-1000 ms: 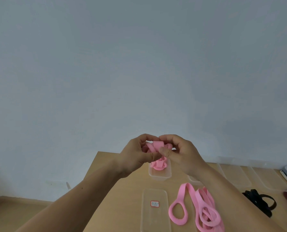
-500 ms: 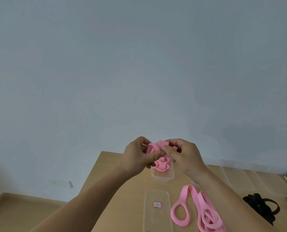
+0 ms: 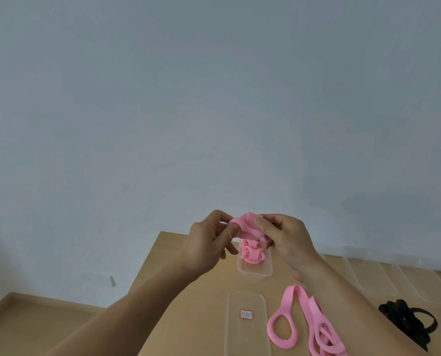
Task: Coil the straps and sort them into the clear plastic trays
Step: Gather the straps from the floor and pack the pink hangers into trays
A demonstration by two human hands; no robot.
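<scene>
1. The left hand [image 3: 209, 242] and the right hand [image 3: 288, 237] are raised above the light wooden table [image 3: 188, 299], both pinching the same partly coiled soft pink strap [image 3: 247, 226] between thumb and fingers.
2. The left hand grips the strap's left end; the right hand's fingers close over its right side, where the band folds down.
3. Just below the hands sits a small clear plastic tray [image 3: 254, 271] holding an already coiled pink strap [image 3: 252, 253].
4. Nearer the person than the hands lies a flat clear plastic lid with a red-edged label [image 3: 246, 322].
5. Below the right hand, loose pink straps with looped ends [image 3: 301, 322] lie on the table.
6. Right of the right forearm are a bundle of black straps [image 3: 407, 321] and empty clear plastic trays [image 3: 373, 278].
</scene>
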